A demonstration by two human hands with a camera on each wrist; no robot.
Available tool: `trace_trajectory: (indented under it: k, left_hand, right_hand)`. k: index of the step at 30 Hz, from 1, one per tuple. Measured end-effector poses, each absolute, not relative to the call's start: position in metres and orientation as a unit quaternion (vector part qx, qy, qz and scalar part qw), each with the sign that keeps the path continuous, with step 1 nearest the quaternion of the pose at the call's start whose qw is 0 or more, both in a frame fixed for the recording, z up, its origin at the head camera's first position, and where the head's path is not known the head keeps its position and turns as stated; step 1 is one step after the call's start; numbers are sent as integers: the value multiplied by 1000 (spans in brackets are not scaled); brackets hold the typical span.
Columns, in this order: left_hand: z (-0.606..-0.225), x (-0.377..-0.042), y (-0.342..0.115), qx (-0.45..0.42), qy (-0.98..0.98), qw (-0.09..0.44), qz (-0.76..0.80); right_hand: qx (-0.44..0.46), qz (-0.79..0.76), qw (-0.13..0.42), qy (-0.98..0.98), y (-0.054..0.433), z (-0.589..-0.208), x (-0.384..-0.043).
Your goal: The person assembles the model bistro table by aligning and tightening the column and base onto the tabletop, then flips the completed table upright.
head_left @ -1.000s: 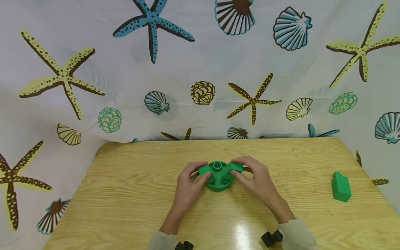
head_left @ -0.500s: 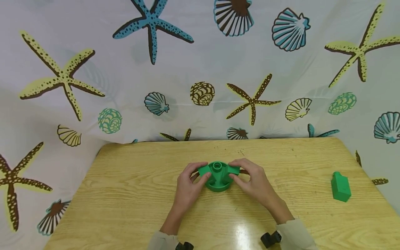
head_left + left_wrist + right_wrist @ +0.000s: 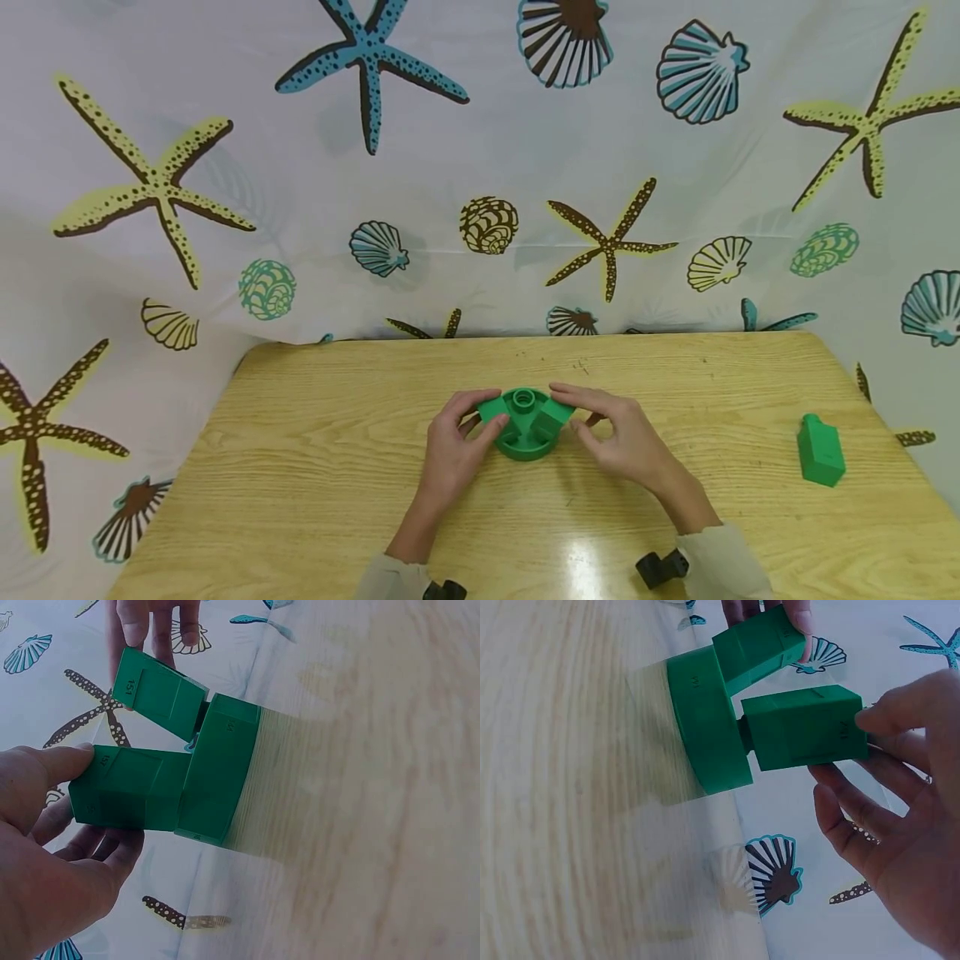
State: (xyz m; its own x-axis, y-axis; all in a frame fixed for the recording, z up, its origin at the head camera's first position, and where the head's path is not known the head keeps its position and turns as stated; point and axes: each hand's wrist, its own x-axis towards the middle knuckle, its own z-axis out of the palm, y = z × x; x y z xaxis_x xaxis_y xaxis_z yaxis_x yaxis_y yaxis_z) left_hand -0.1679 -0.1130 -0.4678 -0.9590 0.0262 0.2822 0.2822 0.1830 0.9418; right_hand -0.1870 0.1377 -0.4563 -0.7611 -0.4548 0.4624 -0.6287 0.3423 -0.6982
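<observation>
A round green base [image 3: 525, 450] stands on the table, with an open ring socket [image 3: 523, 400] at its back. At its left side my left hand [image 3: 452, 446] grips a green block [image 3: 127, 787] that sits against the base. On the opposite side my right hand [image 3: 626, 437] holds a second green block [image 3: 806, 727], thumb and fingers at its outer end. That block leans outward, and its narrow peg [image 3: 745, 735] shows at the base's edge in the right wrist view, with a thin gap around it.
A third green block [image 3: 821, 450] with a peg on top stands upright on the wooden table [image 3: 315, 467] at the right. A white cloth [image 3: 420, 167] printed with starfish and shells hangs behind the table.
The right hand's block swung inward and then tilted back outward, and the right thumb shifted away from its near face. The left hand and its block have stayed in place.
</observation>
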Motion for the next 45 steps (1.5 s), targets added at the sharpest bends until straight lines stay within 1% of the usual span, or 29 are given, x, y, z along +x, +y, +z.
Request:
trace_trajectory:
  k: [5,14,18,30,39,45]
  left_hand:
    - [-469,-168,-113,-100,-761,102,-632]
    - [-469,-168,-114,-99,-760,100,-634]
    - [-468,-168,-115,-100,-760,101,-635]
    - [-469,-168,-115,-106,-760,99,-633]
    - [-471,-169,-115,-105,-757,96,-637]
    - [-470,-168,-114,-111,-759,97,-634]
  right_hand:
    - [330,468,87,-815,140,-456,-188]
    - [329,514,56,-790,140,-457,-190]
    - [331,521,64,-784,135,-456,-189]
    - [342,437,112,-824,112,-461,-189]
    - [344,463,105,-810,114,-460,-190]
    - [323,433,143,-829,112,-466,-194]
